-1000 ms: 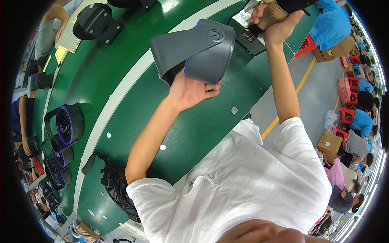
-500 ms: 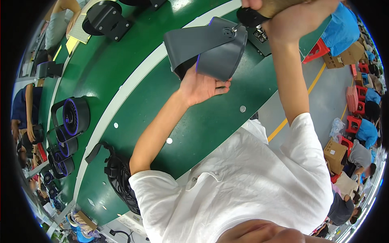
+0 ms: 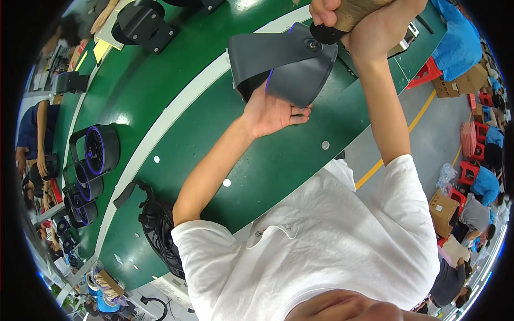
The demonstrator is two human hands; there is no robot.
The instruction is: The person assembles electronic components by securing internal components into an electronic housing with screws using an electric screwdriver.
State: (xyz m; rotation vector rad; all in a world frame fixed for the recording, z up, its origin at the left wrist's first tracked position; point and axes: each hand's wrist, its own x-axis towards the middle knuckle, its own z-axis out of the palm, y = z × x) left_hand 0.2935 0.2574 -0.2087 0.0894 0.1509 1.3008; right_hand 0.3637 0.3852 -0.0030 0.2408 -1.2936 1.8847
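Housing (image 3: 302,77) first: where does it sit?

On the left hand (image 3: 270,109). The palm is turned up beneath the grey drum, and a few fingertips show past its lower rim. The thumb is hidden inside, so I can't tell how firmly it pinches.

And the curved bracket (image 3: 262,51)?

It arches over the drum, just beyond the left fingers, with its open side toward the wrist. My guess is that the hand goes in through that gap because it gives a good support from below — and leaves the round pivot (image 3: 312,45) uncovered on the far side.

What do the right fingers hold?

They wrap closely around a thick, tan-covered driver (image 3: 356,13), cut off by the upper edge of the view. Its black nose (image 3: 327,33) points out past them, right at the pivot. Whether it touches, I can't tell.

Why both hands at once?

One seems to steady the housing while the other steers the tool; a tilted drum would probably roll away otherwise.

Anything else near them?

Nearer the body than the left fingers, a small clear disc (image 3: 325,145) and a white disc (image 3: 227,183) lie on the green bench (image 3: 284,160). Well off to the left of those fingers stands a row of purple-ringed fans (image 3: 95,150) — nobody's hand is on the nearest one.
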